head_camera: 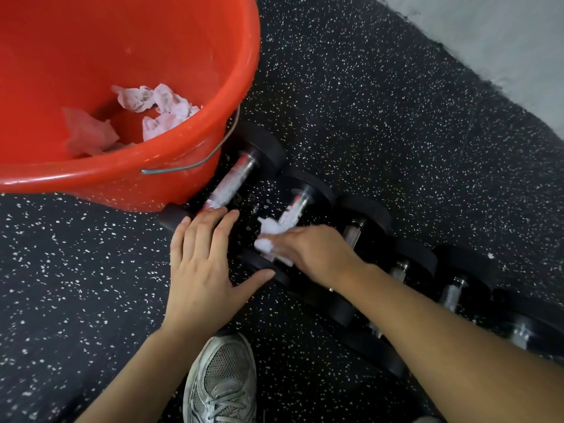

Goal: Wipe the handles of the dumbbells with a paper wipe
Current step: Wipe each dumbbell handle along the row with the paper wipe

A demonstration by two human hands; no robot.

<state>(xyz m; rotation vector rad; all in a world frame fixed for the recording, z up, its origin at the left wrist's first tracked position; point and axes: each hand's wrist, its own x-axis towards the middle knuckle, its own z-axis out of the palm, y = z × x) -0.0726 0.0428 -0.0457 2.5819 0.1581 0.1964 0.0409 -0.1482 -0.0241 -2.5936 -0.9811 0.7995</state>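
Right hand [311, 248] clutches a crumpled white paper wipe [270, 236] around a chrome dumbbell handle [293, 209].

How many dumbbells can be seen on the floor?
5, in a row: one beside the bucket, the second under the right hand, then three rightward. A sixth may sit at the right edge.

A row of black-ended, steel-handled dumbbells [360, 239] lies on the speckled black rubber floor [396, 117], running from the red plastic bucket [183, 178] at left toward the right. Crumpled white paper wipes [158, 108] sit in the bucket; a grey mesh trainer [222, 380] stands in front of the row.
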